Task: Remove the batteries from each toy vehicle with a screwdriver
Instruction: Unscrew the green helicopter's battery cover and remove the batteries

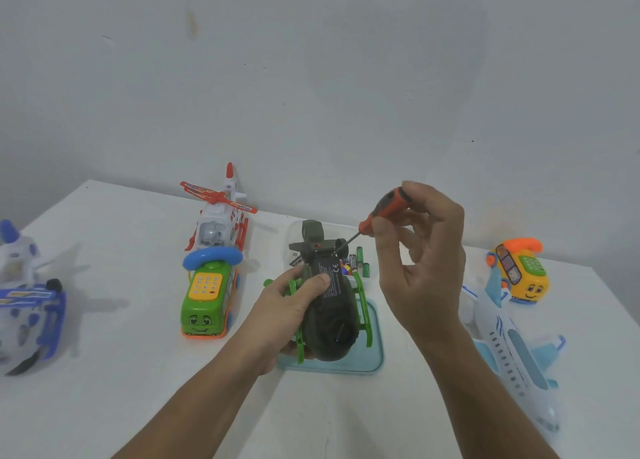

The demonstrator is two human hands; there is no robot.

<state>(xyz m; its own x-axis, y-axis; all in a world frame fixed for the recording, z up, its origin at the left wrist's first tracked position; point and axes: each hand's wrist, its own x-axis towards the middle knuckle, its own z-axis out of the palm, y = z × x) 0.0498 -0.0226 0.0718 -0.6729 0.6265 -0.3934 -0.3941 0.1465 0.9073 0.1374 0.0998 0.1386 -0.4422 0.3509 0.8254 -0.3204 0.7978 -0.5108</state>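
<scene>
Fingers (pixel 320 280) of the left hand (pixel 287 308) grip the upturned green helicopter (pixel 334 311) above a teal lid (pixel 376 340) on the bench (pixel 138 389). The right hand (pixel 424 261) pinches the orange screwdriver (pixel 389 208), tip at the helicopter's belly. Just behind, a clear tub (pixel 293 231) holds loose batteries (pixel 360 263).

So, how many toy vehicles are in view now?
6: blue-white toy far left, red-white helicopter behind green bus, dark green helicopter in left hand, white plane right, yellow bus behind it. None seems hidden.

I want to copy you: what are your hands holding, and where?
The left hand grips the dark green helicopter around its body; the right hand pinches the screwdriver by its orange handle.
</scene>
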